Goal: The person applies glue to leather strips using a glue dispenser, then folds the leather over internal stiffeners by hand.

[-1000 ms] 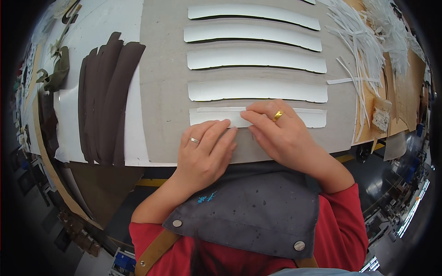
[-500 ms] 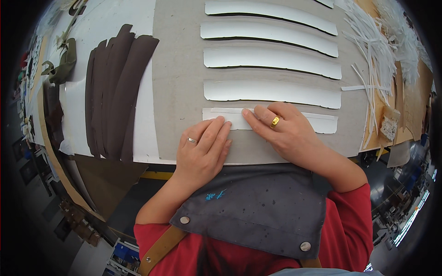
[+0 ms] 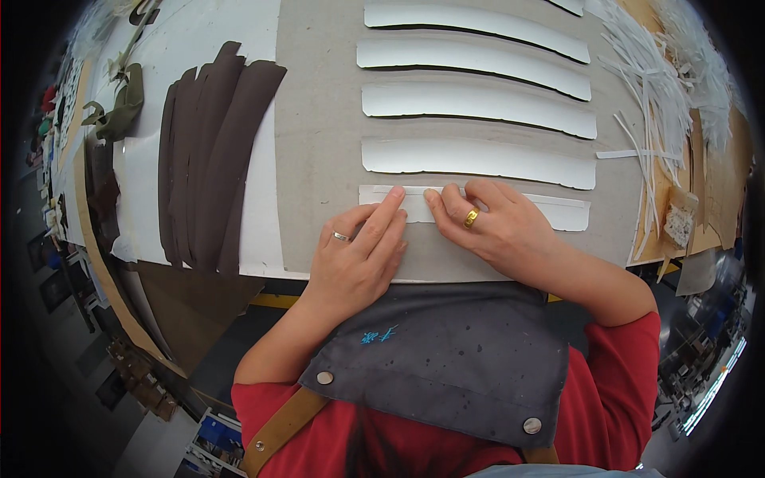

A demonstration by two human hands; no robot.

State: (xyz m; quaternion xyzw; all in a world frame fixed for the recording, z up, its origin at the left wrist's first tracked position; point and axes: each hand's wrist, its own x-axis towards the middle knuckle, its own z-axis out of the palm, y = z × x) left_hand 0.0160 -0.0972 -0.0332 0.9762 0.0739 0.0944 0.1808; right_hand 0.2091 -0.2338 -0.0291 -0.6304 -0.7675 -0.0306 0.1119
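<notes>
White on its upper face, the nearest strip (image 3: pixel 416 211) lies crosswise at the centre of the frame, a narrow band (image 3: pixel 550 201) running along its upper edge. Stretched over its left half, the left hand (image 3: pixel 357 248) has its fingers extended and is not closed around anything; the index fingertip rests on the band, and a silver ring (image 3: pixel 341 237) shows on one finger. Just beside it, the right hand (image 3: pixel 496 227), wearing a gold ring (image 3: pixel 472 217), sets its thumb at the band with the fingers curled; whether they pinch it, I cannot tell.

Above, toward the top of the frame, more white strips (image 3: pixel 478 163) lie in a spaced column, dark along their lower edges. All rest on a grey sheet (image 3: pixel 319 175) over the white worktop (image 3: pixel 261 251). Dark brown strips (image 3: pixel 203 171) overlap at the left, near an olive-green piece (image 3: pixel 123 110) at upper left. Thin white offcuts (image 3: pixel 657 88) heap at upper right. A dark grey apron (image 3: pixel 446 366) fills the lower middle, between red sleeves (image 3: pixel 617 358).
</notes>
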